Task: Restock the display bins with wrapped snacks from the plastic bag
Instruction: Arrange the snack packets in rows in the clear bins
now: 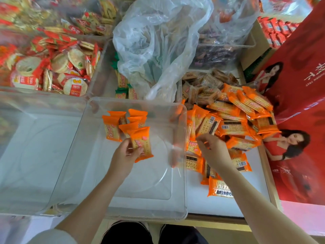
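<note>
Head cam: my left hand (127,152) pinches an orange cracker pack (141,143) inside the clear bin (182,173), next to a few already there. My right hand (212,150), fingers curled, reaches into the pile (235,120); can't tell its grip. Bag (158,41) slumps behind.

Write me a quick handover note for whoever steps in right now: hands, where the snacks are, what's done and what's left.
Left hand: holds one orange cracker pack over the clear bin.
Right hand: reaching into the loose pile of orange packs to the right; grasp unclear.
Done: a few orange packs already lie in the clear bin, at its far side.
Left: most of the pile is still outside the bin. The plastic bag sits crumpled behind the bin.
</note>
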`<state>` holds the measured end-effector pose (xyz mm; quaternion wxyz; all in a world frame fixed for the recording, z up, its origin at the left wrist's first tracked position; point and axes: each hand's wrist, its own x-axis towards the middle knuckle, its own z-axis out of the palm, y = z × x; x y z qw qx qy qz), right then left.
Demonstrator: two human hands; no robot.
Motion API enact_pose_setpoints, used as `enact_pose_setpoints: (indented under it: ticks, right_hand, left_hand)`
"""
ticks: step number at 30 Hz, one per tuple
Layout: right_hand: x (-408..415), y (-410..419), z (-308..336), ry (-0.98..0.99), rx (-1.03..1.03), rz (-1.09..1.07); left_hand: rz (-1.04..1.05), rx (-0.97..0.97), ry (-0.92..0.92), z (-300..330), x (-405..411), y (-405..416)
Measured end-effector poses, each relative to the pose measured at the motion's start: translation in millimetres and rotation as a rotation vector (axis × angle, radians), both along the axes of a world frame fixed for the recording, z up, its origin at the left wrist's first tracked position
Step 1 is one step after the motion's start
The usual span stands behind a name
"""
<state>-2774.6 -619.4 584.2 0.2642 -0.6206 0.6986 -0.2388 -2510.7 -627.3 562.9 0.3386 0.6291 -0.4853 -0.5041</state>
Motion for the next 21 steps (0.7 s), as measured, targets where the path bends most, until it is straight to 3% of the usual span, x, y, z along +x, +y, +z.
enact_pose_setpoints:
  ticks: [7,15,18,21]
  right_hand:
    - [14,21,-48,0.427,0.379,0.372]
    - [22,22,-65,0.705,0.263,0.396]
    - [11,19,-57,0.532,0.221,0.261]
    - [-7,20,-26,0.100,0.094,-0.052]
  left_hand:
    - [0.236,-0.029,-0.480,-41,43,-34]
    - [0.194,0.021,-0.915,-44,53,-52]
    - [0.180,0.026,-0.993,-34,48,-44]
    - [0.204,-0.027,-0.922,-22,33,-29]
